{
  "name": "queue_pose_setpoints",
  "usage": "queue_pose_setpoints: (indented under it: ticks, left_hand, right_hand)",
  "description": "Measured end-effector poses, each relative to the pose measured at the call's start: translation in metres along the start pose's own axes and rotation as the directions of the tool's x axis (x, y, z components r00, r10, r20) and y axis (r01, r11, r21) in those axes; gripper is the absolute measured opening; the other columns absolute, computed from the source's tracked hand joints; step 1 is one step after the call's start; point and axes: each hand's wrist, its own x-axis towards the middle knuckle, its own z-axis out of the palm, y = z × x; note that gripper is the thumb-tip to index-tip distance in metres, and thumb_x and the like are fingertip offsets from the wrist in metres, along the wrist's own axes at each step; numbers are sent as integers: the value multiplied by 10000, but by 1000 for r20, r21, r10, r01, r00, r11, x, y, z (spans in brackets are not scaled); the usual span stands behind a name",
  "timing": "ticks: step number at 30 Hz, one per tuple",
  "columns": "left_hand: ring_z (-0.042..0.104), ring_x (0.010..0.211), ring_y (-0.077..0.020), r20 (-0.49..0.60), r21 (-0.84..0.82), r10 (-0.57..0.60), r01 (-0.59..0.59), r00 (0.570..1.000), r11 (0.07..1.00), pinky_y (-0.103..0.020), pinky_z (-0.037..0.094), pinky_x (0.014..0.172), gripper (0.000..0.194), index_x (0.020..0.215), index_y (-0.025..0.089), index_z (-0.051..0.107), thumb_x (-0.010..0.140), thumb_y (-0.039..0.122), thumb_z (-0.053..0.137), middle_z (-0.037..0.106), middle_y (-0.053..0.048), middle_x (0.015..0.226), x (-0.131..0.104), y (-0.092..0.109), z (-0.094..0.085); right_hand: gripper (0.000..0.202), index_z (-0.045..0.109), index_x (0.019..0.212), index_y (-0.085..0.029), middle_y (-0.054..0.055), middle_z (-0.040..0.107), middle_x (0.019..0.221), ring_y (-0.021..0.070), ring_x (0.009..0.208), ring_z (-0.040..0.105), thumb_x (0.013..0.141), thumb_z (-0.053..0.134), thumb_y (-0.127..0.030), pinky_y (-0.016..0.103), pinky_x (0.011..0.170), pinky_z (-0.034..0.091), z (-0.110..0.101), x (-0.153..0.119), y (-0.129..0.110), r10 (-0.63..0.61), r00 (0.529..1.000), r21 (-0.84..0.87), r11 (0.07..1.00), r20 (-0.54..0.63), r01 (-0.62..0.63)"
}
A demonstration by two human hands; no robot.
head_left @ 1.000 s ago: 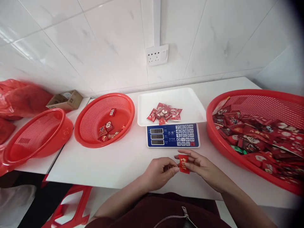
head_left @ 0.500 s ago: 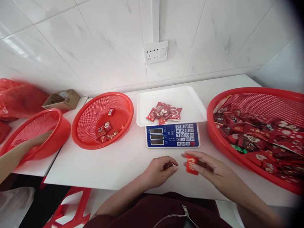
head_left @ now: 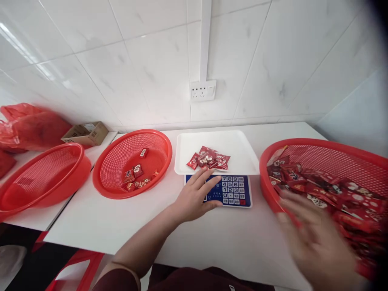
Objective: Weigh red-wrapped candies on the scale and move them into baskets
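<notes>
From far off, I see a white tabletop (head_left: 127, 222). By its right edge sits a big red basket (head_left: 327, 143) with lots of red wrapped sweets (head_left: 330, 184). Toward its left edge is a smaller red basket (head_left: 106, 171) with a few loose candies (head_left: 137, 170) inside. Between them, a white tray (head_left: 239, 147) sits on a blue scale (head_left: 232, 190). My right hand (head_left: 315, 238) is over the near left rim of the big basket, too blurry to tell if it holds anything. My left hand (head_left: 192, 200) is loose, with nothing in it that I can see. Its fingertips are at the tray's front edge; I can't tell if they touch. The little sweet pile (head_left: 209, 157) lies on the tray, near that front edge.

I think the left fingers should stay light, as leaning could change the weight. The right hand should clear the basket rim. There is open room along the tabletop's front edge, but little between tray and big basket.
</notes>
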Motion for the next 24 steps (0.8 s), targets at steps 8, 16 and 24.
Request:
queue_pose_setpoints:
  ticks: [8, 16, 24]
  left_hand:
    - [69, 1407, -317, 151, 222, -25, -10, 988, 975, -562, 5, 1099, 679, 1373, 274, 379, 796, 617, 480, 256, -104, 1504, 61, -18, -10]
    - [67, 1411, -276, -25, 423, -224, 214, 974, 881, -517, 109, 1117, 656, 1426, 265, 264, 860, 561, 415, 187, -108, 1525, 6, -29, -52]
    - [486, 1214, -270, -194, 683, -507, 487, 840, 544, -550, 186, 1089, 356, 1218, 223, 554, 914, 237, 367, 618, -85, 1214, -102, -62, -101]
  right_hand:
    - [188, 649, 958, -248, 83, 702, 980, 231, 908, 676, 873, 482, -255, 335, 748, 583, 82, -33, -20, -136, 929, 358, 934, 345, 3]
    - [204, 687, 924, -271, 56, 700, 1002, 240, 888, 673, 842, 525, -364, 331, 732, 577, 100, -50, -4, -36, 831, 412, 879, 556, -237]
    - [236, 680, 874, -226, 73, 696, 935, 215, 847, 656, 834, 504, -378, 289, 730, 543, 102, -47, -7, 25, 757, 371, 861, 653, -347]
